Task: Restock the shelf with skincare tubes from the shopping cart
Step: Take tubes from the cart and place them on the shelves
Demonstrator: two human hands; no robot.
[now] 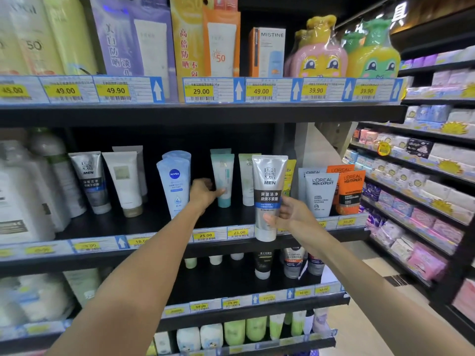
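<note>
A shop's cosmetics aisle: black shelves (205, 115) carry rows of skincare tubes (321, 194), yellow price tags (201, 91) line their edges, and packaged goods (424, 227) fill the right of the frame.

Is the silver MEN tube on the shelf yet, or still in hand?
Still in hand: the right hand grips the silver MEN tube upright, cap down, in front of the shelf edge.
</note>
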